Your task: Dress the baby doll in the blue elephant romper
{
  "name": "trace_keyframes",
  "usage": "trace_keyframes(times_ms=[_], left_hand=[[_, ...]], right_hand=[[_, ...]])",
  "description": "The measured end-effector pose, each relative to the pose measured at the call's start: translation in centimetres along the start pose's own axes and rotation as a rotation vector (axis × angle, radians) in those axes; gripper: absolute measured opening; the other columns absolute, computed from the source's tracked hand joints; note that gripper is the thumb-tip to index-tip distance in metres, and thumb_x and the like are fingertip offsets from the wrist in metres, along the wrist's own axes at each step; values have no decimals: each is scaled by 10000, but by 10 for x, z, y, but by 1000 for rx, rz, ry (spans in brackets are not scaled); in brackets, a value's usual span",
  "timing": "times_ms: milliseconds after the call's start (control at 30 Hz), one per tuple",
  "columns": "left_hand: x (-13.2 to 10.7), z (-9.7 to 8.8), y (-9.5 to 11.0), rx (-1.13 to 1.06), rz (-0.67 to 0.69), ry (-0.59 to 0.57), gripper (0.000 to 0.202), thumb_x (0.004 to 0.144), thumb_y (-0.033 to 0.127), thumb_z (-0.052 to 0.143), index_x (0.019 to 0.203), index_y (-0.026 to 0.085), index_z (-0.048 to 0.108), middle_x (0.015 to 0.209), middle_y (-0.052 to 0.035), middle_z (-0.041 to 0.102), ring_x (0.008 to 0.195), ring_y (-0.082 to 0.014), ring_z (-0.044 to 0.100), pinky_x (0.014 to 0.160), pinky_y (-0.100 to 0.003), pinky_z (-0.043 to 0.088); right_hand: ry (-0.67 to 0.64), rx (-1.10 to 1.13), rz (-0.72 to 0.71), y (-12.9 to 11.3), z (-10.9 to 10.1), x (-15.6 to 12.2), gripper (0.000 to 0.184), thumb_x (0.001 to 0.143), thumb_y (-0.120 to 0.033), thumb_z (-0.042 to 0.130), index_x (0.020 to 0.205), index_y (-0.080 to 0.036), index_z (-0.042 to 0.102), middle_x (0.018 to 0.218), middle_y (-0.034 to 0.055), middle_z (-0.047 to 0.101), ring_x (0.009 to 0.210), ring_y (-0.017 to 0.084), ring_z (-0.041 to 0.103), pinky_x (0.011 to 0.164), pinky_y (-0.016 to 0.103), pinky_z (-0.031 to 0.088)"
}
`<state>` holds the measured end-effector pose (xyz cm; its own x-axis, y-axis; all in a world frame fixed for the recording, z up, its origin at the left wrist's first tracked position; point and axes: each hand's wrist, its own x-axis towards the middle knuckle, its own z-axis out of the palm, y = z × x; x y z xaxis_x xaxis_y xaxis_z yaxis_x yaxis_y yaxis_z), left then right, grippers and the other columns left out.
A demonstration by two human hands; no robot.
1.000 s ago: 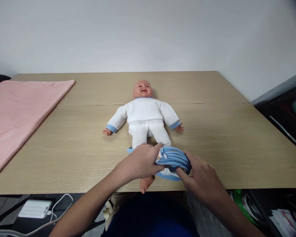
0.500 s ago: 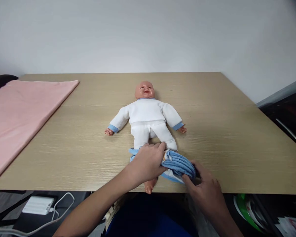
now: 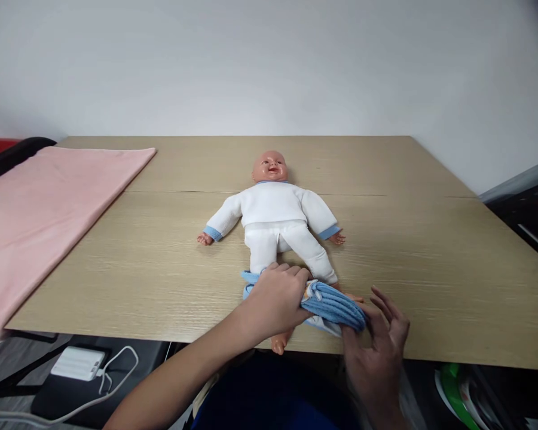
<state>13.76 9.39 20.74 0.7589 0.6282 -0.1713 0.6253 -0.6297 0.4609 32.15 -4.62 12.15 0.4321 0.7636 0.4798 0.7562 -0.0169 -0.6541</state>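
Blue sock (image 3: 329, 303) at the doll (image 3: 275, 215)'s foot: our left hand (image 3: 275, 298) pinches it; our right hand (image 3: 379, 340), fingers spread, touches its end.

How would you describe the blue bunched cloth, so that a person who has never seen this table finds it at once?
On the wooden table lies a doll in white clothes. At its feet, by the near edge, the left hand and right hand hold the blue ribbed cloth. It is the only bunched blue fabric; the pink sheet lies flat.

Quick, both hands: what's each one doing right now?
Left hand: closed on the bunched blue knitted cloth at the white-suited baby doll's legs.
Right hand: fingers spread open, fingertips touching the cloth's end, not gripping.
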Motion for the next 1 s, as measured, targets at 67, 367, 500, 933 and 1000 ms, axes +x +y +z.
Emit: trace_keyframes(times_ms=[67, 367, 500, 933, 1000], left_hand=[[0, -1, 1, -1, 5, -10, 324, 1028, 405, 718, 1229, 151, 711, 1184, -135, 819, 1147, -385, 767, 1019, -515, 574], [-5, -6, -6, -121, 32, -8, 455, 993, 465, 747, 1300, 139, 666, 1166, -144, 827, 1122, -387, 776, 1043, -520, 560], [-8, -4, -10, -142, 71, 8, 437, 999, 437, 698, 1316, 142, 644, 1170, -155, 823, 1133, -387, 777, 1031, -522, 559], [-10, -4, -16, -269, 89, 57, 438, 949, 425, 755, 1283, 158, 664, 1168, -147, 821, 1149, -396, 786, 1044, -531, 567], [-11, -7, -19, -335, 112, 55, 441, 947, 387, 763, 1317, 165, 671, 1211, -140, 820, 1184, -388, 779, 1064, -521, 563]], right_hand=[[-1, 31, 30, -1, -1, -4, 152, 997, -312, 715, 1131, -240, 729, 1515, 195, 603, 1473, 425, 588, 1128, 667, 561], [-112, 452, 367, -12, 4, -15, 190, 977, -320, 717, 1146, -249, 670, 1272, 111, 784, 1164, 297, 773, 959, 422, 660], [-186, 492, 476, -9, 1, -16, 191, 946, -324, 760, 1083, -258, 645, 1123, 72, 816, 999, 266, 794, 866, 361, 675], [-281, 571, 544, -17, -1, 6, 214, 938, -372, 823, 1010, -257, 657, 888, 9, 762, 819, 227, 739, 768, 316, 659], [-339, 617, 544, -15, 0, 12, 218, 930, -339, 828, 1054, -249, 672, 903, 18, 774, 820, 226, 746, 771, 315, 663]])
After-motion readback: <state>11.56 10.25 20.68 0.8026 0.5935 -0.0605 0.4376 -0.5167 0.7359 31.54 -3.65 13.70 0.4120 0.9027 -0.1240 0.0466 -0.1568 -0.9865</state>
